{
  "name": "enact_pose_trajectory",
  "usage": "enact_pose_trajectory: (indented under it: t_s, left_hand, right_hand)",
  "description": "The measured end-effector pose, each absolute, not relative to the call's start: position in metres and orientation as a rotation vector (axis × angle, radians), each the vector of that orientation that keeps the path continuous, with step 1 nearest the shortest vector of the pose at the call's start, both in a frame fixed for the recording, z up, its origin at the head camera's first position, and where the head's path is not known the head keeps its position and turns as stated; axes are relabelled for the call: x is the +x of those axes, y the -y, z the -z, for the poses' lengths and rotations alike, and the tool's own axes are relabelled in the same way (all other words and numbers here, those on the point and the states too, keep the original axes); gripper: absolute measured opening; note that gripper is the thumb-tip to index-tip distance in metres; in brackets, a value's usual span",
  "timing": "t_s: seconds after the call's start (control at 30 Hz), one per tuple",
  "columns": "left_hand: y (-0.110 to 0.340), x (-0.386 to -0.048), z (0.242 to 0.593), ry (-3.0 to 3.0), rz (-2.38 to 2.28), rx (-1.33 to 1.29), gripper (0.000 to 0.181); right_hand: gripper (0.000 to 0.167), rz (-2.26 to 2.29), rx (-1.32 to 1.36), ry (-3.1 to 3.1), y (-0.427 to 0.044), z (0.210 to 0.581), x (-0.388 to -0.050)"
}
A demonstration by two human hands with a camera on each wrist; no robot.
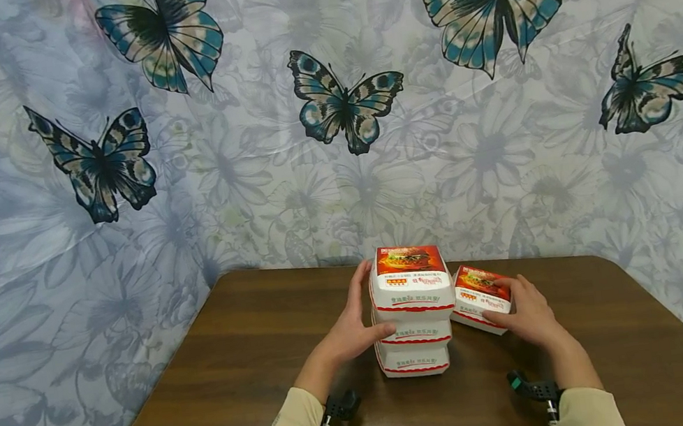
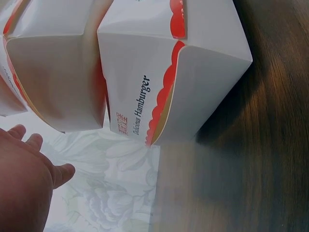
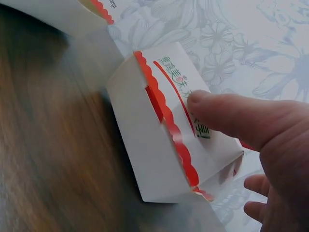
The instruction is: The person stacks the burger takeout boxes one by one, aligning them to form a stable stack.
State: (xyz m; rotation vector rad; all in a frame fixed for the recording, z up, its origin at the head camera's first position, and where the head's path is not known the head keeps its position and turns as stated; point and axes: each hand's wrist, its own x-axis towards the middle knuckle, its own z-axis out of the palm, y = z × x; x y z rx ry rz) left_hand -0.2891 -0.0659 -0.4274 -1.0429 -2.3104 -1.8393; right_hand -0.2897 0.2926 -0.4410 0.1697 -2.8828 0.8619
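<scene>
left hand (image 1: 349, 324) at stack of three burger boxes (image 1: 414, 303), right hand (image 1: 531, 314) at single box (image 1: 476, 298), brown table (image 1: 239, 372)

In front of me hangs a pale grey-blue wall covering (image 1: 290, 208), faintly creased and printed with washed-out flowers (image 1: 489, 150). Five butterflies (image 1: 346, 105) in teal, cream and black spread across it, the two largest up top. Below stands a dark brown wooden table (image 1: 254, 335), its far corners rounded and its far edge near the covering. Soft light leaves a dull sheen on the wood.
</scene>
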Motion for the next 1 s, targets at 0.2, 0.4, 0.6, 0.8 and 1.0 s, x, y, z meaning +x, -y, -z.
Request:
enact_pose_trajectory:
  t_s: [0.2,0.4,0.6,0.8,1.0]
  left_hand:
    - [0.0688,-0.2879,0.4272,2.321,1.852,-1.014,0.124]
    - [0.0688,-0.2876,0.4277,2.342,1.838,-1.007,0.124]
    - [0.067,-0.2904,0.4295,2.329,1.828,-1.023,0.125]
    - [0.0658,-0.2898,0.427,2.336,1.822,-1.016,0.125]
    - [0.0664,-0.2889,0.4254,2.33,1.794,-1.034,0.125]
  right_hand:
    - [0.081,-0.85,0.234,2.872,-0.2914,0.4421,-0.2903]
    - [0.082,-0.823,0.235,2.863,-0.2895,0.4411,-0.2899]
    - [0.085,-0.853,0.222,2.88,-0.2898,0.4408,-0.2863]
    - [0.082,-0.871,0.265,2.829,-0.2937,0.443,-0.285]
    - [0.082,-0.928,0.223,2.821,-0.2921,0.4426,-0.2834]
